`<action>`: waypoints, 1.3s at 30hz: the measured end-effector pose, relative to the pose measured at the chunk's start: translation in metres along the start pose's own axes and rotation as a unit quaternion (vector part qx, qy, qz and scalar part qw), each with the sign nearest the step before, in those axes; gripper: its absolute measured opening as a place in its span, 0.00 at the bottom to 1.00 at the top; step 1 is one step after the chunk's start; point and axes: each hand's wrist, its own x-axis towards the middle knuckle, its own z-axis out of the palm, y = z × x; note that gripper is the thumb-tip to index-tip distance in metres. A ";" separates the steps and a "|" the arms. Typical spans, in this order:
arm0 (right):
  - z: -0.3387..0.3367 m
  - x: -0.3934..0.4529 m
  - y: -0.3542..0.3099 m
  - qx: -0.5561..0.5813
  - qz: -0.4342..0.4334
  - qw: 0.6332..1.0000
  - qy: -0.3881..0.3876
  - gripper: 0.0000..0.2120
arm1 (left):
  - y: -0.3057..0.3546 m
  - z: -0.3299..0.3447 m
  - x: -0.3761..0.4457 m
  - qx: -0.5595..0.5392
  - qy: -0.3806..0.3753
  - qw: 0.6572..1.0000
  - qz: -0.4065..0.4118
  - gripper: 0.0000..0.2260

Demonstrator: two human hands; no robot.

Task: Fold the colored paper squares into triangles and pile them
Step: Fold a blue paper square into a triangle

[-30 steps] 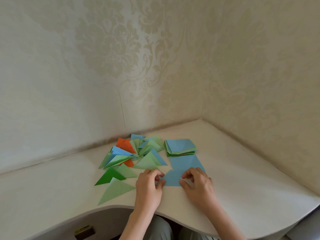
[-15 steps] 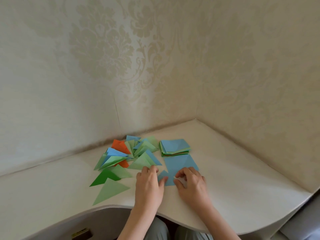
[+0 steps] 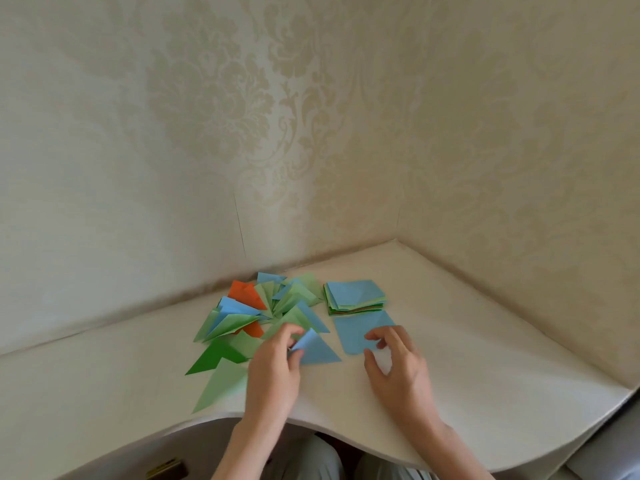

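The left hand (image 3: 273, 372) pinches a folded blue paper triangle (image 3: 317, 351), its long edge running toward the scattered triangle pile (image 3: 263, 310) just left; right hand's fingers (image 3: 379, 336) rest loosely spread on a flat blue paper square (image 3: 356, 332).

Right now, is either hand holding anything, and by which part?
The left hand pinches the blue triangle at its left corner. The right hand holds nothing; its fingertips hover at the flat blue square.
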 end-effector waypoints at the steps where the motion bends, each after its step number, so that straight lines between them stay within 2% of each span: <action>1: 0.000 0.000 0.000 -0.026 -0.019 0.999 -0.004 0.19 | -0.006 -0.006 0.004 0.007 0.010 1.000 -0.001 0.10; 5: 0.003 0.009 0.007 -0.109 -0.024 0.991 -0.072 0.24 | -0.023 -0.023 0.018 0.026 0.025 0.999 -0.013 0.08; 10: 0.005 0.018 0.015 -0.102 0.057 0.981 -0.154 0.27 | -0.034 -0.021 0.032 0.086 0.031 0.996 0.014 0.10; 15: 0.012 0.017 0.017 -0.107 0.045 0.988 -0.105 0.21 | -0.036 -0.011 0.041 0.149 0.045 0.988 0.019 0.12; 18: 0.016 0.015 0.017 -0.137 -0.010 0.989 -0.056 0.15 | -0.038 -0.006 0.044 0.165 0.044 0.985 0.021 0.15; 23: 0.017 0.012 0.016 -0.168 -0.051 0.984 -0.039 0.05 | -0.032 0.006 0.040 0.112 0.022 0.993 0.022 0.18; 29: 0.012 0.013 0.013 -0.139 -0.069 0.987 -0.040 0.02 | 0.001 0.016 0.014 0.022 0.065 0.991 0.111 0.13; 35: 0.005 0.013 0.011 -0.123 -0.063 0.987 -0.077 0.02 | 0.011 0.043 0.001 -0.034 -0.028 0.988 0.148 0.11; 39: 0.004 0.010 0.020 -0.064 -0.054 0.992 -0.097 0.02 | 0.009 0.053 0.006 -0.052 -0.052 0.987 0.142 0.07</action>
